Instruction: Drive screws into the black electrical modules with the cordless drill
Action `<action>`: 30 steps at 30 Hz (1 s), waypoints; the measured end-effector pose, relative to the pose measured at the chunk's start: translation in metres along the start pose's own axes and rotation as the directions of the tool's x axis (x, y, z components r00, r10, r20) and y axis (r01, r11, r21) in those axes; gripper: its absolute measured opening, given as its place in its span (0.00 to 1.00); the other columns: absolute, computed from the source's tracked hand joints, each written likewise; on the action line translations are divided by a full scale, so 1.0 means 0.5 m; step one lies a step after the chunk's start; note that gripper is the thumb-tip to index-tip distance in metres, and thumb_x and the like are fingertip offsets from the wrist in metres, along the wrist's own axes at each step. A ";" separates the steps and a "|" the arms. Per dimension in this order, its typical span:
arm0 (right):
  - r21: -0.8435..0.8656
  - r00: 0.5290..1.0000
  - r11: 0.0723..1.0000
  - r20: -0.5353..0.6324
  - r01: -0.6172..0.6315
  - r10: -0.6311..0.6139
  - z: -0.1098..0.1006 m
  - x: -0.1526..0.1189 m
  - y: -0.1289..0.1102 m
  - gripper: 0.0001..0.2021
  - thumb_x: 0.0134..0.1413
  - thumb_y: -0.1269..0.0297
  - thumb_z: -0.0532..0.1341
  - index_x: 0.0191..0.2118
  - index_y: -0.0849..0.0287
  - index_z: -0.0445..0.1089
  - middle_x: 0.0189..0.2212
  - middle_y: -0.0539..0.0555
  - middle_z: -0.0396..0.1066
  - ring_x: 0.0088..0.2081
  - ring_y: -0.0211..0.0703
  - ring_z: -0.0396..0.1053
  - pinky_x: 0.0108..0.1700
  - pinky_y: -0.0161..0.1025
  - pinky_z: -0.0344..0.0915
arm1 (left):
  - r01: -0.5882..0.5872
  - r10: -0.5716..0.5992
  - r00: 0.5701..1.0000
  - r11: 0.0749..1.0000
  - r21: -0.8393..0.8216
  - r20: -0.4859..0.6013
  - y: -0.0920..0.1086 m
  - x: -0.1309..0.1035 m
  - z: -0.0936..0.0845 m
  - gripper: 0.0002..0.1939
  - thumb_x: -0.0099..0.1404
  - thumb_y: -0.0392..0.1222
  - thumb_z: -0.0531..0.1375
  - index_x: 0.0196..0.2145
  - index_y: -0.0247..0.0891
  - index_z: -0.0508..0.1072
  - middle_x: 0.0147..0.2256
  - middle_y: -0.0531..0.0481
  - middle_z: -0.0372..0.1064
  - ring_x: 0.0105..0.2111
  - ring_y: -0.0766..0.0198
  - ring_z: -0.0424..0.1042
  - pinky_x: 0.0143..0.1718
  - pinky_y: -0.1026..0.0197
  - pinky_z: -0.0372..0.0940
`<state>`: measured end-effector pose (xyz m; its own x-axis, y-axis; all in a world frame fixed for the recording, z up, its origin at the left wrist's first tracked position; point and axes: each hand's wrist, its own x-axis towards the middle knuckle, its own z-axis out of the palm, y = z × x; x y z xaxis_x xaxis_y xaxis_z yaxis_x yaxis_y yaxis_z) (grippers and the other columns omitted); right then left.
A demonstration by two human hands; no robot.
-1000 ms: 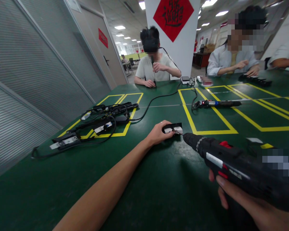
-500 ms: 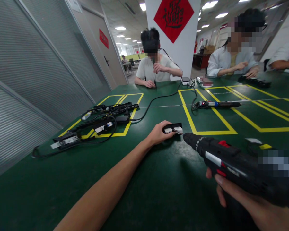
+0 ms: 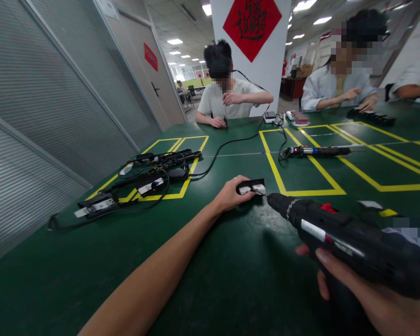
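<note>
Block (image 3: 257, 186), gripped by the nearer left hand (image 3: 229, 193), lies on the tabletop (image 3: 231, 252) at that hand's three o'clock, long axis nine-to-three — between ten and eleven o'clock from the right hand (image 3: 357, 283), which clasps the drill (image 3: 336, 233).

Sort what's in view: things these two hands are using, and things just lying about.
In use:
- drill, in the right hand
- black-and-white part, in the left hand

Lying about:
- wired black pieces
- blue-banded tool
- yellow piece
</note>
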<state>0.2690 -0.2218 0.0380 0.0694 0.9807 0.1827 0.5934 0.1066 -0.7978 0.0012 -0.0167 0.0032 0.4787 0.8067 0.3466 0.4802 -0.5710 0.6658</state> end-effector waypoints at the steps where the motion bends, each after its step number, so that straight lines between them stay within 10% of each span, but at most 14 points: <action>1: 0.042 0.992 0.998 0.119 -0.042 0.037 0.006 0.015 -0.024 0.11 0.57 0.51 0.58 0.41 0.44 0.75 0.29 0.45 0.79 0.28 0.42 0.78 0.33 0.35 0.76 | -0.003 0.003 1.000 1.000 0.000 0.001 0.000 0.000 0.000 0.19 0.57 0.46 0.61 0.45 0.36 0.69 0.41 0.46 0.69 0.40 0.61 0.69 0.42 0.60 0.64; 7: -0.021 0.977 0.992 0.177 -0.121 0.123 0.009 0.028 -0.069 0.24 0.52 0.41 0.55 0.14 0.46 0.71 0.17 0.47 0.77 0.22 0.44 0.77 0.31 0.35 0.76 | 0.009 -0.009 1.000 1.000 0.007 -0.003 0.000 0.000 0.001 0.19 0.57 0.46 0.61 0.45 0.36 0.69 0.41 0.46 0.69 0.41 0.60 0.69 0.44 0.59 0.64; 12: 0.067 0.987 0.990 0.112 -0.121 0.113 0.010 0.019 -0.057 0.12 0.49 0.44 0.59 0.29 0.41 0.76 0.18 0.44 0.77 0.21 0.43 0.77 0.27 0.32 0.75 | 0.005 -0.005 1.000 1.000 0.002 -0.002 0.001 0.001 0.000 0.18 0.56 0.45 0.61 0.45 0.36 0.70 0.41 0.46 0.69 0.41 0.60 0.69 0.44 0.59 0.64; 18: 0.119 0.989 0.992 0.144 -0.031 0.013 0.011 0.027 -0.074 0.18 0.52 0.48 0.59 0.15 0.45 0.70 0.13 0.44 0.74 0.15 0.41 0.74 0.18 0.31 0.72 | 0.018 -0.018 1.000 1.000 0.003 0.002 0.003 0.001 -0.001 0.19 0.57 0.46 0.61 0.45 0.37 0.70 0.41 0.46 0.69 0.41 0.60 0.69 0.45 0.59 0.64; 30: -0.022 0.996 1.000 -0.088 0.003 -0.005 0.048 0.039 -0.106 0.17 0.47 0.44 0.59 0.19 0.48 0.73 0.06 0.45 0.61 0.12 0.43 0.68 0.18 0.34 0.69 | 0.032 -0.032 0.999 0.999 0.003 0.005 0.003 0.000 -0.002 0.19 0.57 0.46 0.61 0.45 0.37 0.70 0.41 0.46 0.69 0.40 0.60 0.69 0.44 0.58 0.64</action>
<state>0.2198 -0.2044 0.0702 0.1369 0.9621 0.2360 0.6113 0.1055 -0.7844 0.0011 -0.0171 0.0049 0.4671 0.8236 0.3216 0.4974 -0.5455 0.6745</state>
